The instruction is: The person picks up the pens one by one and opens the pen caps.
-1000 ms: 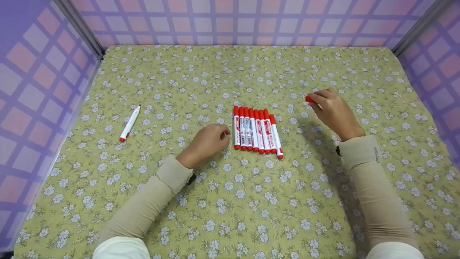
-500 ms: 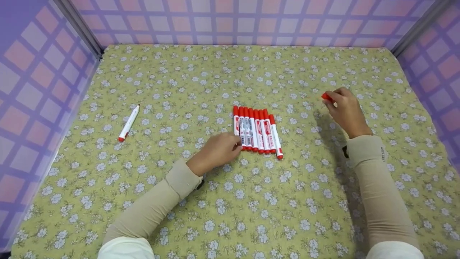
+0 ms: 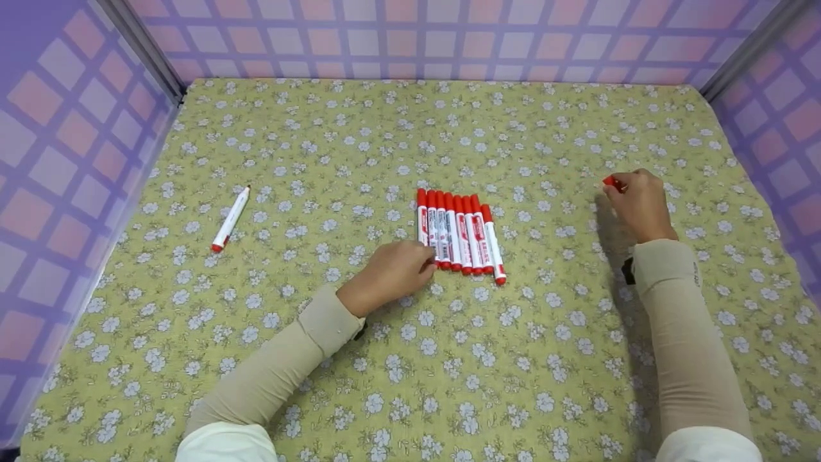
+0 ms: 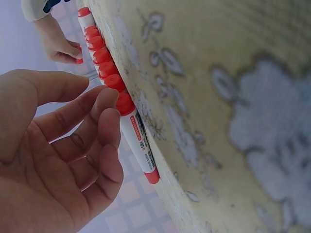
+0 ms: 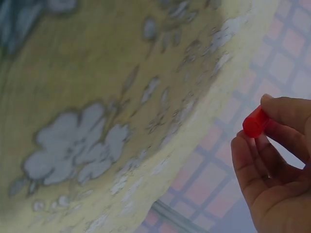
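Note:
Several white markers with red caps lie side by side in a row in the head view, the rightmost marker set slightly lower. My left hand is at the lower left ends of the row and covers part of the leftmost marker. In the left wrist view its fingers are loosely curved beside the red marker ends, with no marker seen in its grasp. Over to the right, my right hand pinches a red marker cap between thumb and fingers above the cloth.
A single uncapped marker lies tilted on the left side of the table, its dark tip pointing away. Flowered yellow cloth covers the table. Checked purple and pink panels stand at the back and both sides.
My left hand has moved right and nearer to me, up to the row's lower left end. My right hand has carried the cap further right. The lone marker and the row look unmoved.

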The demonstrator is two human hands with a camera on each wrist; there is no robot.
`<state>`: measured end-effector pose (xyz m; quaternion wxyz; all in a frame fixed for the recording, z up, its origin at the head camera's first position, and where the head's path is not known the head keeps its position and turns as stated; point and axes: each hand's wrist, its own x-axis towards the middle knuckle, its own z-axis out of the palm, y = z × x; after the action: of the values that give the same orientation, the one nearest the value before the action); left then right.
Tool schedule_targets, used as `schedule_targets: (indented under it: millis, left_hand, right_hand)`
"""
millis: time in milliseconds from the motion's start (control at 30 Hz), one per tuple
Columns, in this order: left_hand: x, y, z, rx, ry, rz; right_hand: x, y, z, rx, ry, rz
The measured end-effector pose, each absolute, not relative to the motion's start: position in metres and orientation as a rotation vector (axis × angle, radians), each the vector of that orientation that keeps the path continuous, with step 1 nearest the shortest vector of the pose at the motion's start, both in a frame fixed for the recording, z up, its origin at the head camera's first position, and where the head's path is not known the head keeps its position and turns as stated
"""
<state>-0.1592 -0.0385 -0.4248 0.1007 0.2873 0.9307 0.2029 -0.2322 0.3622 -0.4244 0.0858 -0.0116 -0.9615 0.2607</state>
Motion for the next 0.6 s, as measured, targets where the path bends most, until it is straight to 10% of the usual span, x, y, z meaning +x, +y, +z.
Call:
schedule_targets:
  millis: [600]
  left_hand:
    - [-0.159,-0.037,-0.423,0.821,2.736,0.585]
  right_hand:
    - [-0.231,0.389,-0.432,-0.303,-3.055,0.816]
